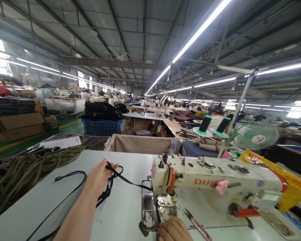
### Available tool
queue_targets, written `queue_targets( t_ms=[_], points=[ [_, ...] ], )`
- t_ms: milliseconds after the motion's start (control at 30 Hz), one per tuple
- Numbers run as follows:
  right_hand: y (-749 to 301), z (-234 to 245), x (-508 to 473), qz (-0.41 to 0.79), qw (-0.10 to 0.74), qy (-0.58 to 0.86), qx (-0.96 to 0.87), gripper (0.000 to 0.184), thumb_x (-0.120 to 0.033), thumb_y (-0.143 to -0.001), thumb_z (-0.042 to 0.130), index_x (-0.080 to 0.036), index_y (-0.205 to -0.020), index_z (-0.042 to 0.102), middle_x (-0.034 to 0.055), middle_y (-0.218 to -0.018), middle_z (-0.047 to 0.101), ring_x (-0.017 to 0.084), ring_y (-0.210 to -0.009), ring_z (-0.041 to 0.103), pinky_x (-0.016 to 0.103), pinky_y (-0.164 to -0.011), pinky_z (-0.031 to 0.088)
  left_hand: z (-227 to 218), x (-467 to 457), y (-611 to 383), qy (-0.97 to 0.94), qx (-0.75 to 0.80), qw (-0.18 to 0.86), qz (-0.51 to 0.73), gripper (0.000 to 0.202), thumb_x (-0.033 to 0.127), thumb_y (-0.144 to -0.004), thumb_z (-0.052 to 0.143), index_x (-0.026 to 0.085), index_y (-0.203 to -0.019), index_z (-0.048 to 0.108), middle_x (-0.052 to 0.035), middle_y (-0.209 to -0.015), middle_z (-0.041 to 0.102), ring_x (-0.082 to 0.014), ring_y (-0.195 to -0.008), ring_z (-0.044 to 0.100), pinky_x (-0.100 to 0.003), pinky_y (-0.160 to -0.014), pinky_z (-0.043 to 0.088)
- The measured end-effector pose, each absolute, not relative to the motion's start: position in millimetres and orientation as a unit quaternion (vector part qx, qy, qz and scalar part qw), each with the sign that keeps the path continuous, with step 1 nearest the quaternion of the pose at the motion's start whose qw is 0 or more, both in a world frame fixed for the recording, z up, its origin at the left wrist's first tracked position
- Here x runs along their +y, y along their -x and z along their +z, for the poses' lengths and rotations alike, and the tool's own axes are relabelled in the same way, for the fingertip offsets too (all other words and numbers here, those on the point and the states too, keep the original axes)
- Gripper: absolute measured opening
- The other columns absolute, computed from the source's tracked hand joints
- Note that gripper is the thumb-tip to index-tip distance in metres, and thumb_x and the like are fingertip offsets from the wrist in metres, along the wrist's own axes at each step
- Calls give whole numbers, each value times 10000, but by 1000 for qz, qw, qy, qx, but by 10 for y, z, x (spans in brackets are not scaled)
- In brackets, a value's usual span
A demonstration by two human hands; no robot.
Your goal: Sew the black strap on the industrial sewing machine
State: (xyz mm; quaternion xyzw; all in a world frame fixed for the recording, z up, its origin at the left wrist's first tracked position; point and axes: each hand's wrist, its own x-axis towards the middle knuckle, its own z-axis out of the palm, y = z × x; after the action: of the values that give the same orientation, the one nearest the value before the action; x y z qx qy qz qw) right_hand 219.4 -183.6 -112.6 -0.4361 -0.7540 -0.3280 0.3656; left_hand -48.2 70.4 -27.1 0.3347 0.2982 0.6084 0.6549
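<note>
My left hand (102, 175) is raised over the white table, its fingers closed around a narrow black strap (131, 181). From there the strap stretches right to the head of a sewing machine (205, 179), while loose loops of it hang below my hand and trail over the tabletop to the left. At the front of the machine bed, my right hand (174, 229) is curled low beside the needle area, with its fingertips at a black strip running down from there. Its grip is partly hidden. Pink-handled thread snips (197, 224) lie on the bed just right of that hand.
A bundle of olive straps (40, 170) covers the table's left side. Beyond the table's far edge are a fabric-lined bin (140, 144) and a blue crate (101, 126) of black pieces. Black thread cones (205, 124) and a green fan (256, 135) stand behind the machine.
</note>
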Motion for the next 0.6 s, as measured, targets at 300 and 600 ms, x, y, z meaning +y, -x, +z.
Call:
queue_targets(
  t_ms=[300, 600],
  points=[
    [-2086, -970, -1923, -291, 366, 455, -758, 271, -46, -984, 453, -214, -968, 664, 37, -843, 747, 183, -740, 702, 361, -884, 608, -179, 675, 504, -329, 220, 667, 631, 169, 171, -792, 843, 136, -916, 734, -19, -906, 634, -96, -664, 596, -210, -614, 599],
    [-1856, -532, -2245, -124, 334, 548, -756, 178, -118, -1036, 510, -190, -1058, 671, 70, -971, 732, 235, -920, 671, 484, -1018, 548, -112, 535, 557, -445, 270, 582, 625, 582, 267, -688, 884, 276, -1244, 712, -40, -1365, 592, -87, -753, 641, -218, -624, 536]
  ],
)
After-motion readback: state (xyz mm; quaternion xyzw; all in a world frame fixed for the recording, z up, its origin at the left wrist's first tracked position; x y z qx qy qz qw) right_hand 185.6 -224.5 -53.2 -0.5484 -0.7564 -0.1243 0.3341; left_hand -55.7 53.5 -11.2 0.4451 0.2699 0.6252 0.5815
